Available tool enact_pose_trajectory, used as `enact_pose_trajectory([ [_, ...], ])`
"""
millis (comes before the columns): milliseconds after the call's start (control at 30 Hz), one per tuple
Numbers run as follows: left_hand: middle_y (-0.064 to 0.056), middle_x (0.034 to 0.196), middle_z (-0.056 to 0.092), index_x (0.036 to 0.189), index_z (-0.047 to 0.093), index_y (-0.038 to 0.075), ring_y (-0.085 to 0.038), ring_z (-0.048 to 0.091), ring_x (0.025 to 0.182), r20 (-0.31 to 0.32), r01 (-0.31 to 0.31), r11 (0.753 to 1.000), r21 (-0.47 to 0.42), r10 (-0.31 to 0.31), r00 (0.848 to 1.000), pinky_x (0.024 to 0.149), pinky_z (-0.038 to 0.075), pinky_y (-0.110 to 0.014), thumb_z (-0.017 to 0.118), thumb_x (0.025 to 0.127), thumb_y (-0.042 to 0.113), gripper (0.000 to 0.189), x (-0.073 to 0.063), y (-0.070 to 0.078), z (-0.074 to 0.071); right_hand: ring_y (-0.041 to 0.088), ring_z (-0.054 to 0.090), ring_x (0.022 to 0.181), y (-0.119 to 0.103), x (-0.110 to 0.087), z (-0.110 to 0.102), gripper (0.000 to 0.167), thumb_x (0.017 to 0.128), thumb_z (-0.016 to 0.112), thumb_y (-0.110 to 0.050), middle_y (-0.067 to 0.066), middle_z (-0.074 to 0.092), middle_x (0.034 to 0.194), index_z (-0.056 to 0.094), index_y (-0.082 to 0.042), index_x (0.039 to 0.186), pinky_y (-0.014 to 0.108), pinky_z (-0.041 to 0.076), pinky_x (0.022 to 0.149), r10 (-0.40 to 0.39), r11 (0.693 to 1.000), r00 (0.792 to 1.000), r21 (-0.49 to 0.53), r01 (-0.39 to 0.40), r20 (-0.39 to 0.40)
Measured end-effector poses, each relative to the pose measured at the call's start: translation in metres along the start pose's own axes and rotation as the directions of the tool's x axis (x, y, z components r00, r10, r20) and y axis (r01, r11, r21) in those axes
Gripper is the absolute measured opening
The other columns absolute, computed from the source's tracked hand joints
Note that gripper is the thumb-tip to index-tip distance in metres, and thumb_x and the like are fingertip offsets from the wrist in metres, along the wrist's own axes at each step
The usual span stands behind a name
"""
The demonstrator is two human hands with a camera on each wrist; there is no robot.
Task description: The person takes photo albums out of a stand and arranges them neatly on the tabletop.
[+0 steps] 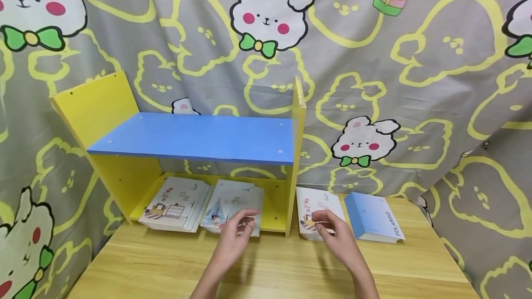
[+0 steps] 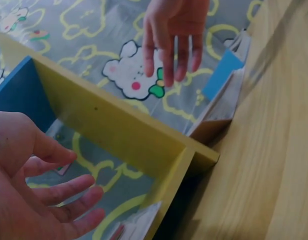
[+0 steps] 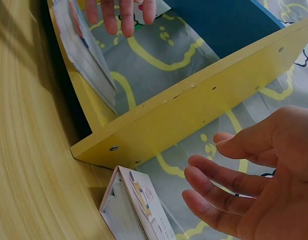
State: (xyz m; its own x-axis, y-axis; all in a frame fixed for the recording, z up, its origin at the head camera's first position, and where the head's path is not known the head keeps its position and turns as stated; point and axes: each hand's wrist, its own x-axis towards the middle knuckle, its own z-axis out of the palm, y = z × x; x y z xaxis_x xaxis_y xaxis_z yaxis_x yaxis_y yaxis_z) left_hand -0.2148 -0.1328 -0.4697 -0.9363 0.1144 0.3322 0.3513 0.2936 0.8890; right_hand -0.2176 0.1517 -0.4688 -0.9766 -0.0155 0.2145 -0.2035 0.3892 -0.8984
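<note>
My left hand [image 1: 236, 236] hovers in front of the second stack of booklets [image 1: 232, 197] on the shelf's bottom board, its fingers loosely bent around nothing. My right hand [image 1: 338, 236] hangs over the illustrated booklet stack [image 1: 309, 197] that lies just right of the shelf; it too holds nothing, as the right wrist view shows with its parted fingers [image 3: 219, 175]. Another stack of illustrated booklets [image 1: 176, 204] lies at the left on the bottom board. Beside the right-hand stack is a blue and white POLAROID stack [image 1: 371, 216].
A small shelf with yellow sides [image 1: 97, 114] and a blue middle board [image 1: 199, 135] stands at the back of the wooden table [image 1: 266, 271]. Behind it hangs a grey curtain [image 1: 349, 86] with rabbit prints. The shelf's right side panel [image 1: 297, 151] stands between the hands.
</note>
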Motion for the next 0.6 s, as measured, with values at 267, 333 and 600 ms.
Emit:
enact_pose_trajectory([
  [267,-0.024,0.124,0.065,0.123,0.067,0.002,-0.044,0.068,0.098,-0.040,0.054,0.998,-0.039,-0.056,0.998,0.082,0.062,-0.039,0.059,0.099,-0.007,0.027,0.002,-0.002,-0.016,0.031,0.068,0.108,-0.005,-0.002,0.006,0.025,0.096,0.064,0.008,0.014,0.071,0.114,0.070,-0.004,0.118,0.027,0.057,0.087,0.007,0.998,0.999,0.066,-0.009,0.037],
  [333,-0.027,0.123,0.064,0.124,0.066,0.001,-0.045,0.069,0.091,-0.037,0.065,0.996,-0.053,-0.067,0.997,0.079,0.062,-0.044,0.058,0.099,-0.008,0.028,0.003,-0.003,-0.020,0.031,0.068,0.107,-0.006,-0.002,0.008,0.025,0.096,0.064,0.007,0.013,0.071,0.113,0.070,-0.004,0.118,0.026,0.057,0.086,-0.005,0.996,0.999,0.085,0.001,0.046],
  [600,-0.022,0.123,0.064,0.124,0.067,0.004,-0.035,0.068,0.104,-0.097,0.071,0.996,0.054,-0.065,0.993,0.087,0.060,-0.036,0.060,0.098,-0.005,0.028,0.000,-0.009,-0.037,0.029,0.069,0.106,-0.009,0.001,0.016,0.026,0.096,0.065,0.006,0.010,0.072,0.112,0.070,-0.006,0.119,0.031,0.058,0.085,-0.041,0.993,0.997,0.111,0.033,0.069],
])
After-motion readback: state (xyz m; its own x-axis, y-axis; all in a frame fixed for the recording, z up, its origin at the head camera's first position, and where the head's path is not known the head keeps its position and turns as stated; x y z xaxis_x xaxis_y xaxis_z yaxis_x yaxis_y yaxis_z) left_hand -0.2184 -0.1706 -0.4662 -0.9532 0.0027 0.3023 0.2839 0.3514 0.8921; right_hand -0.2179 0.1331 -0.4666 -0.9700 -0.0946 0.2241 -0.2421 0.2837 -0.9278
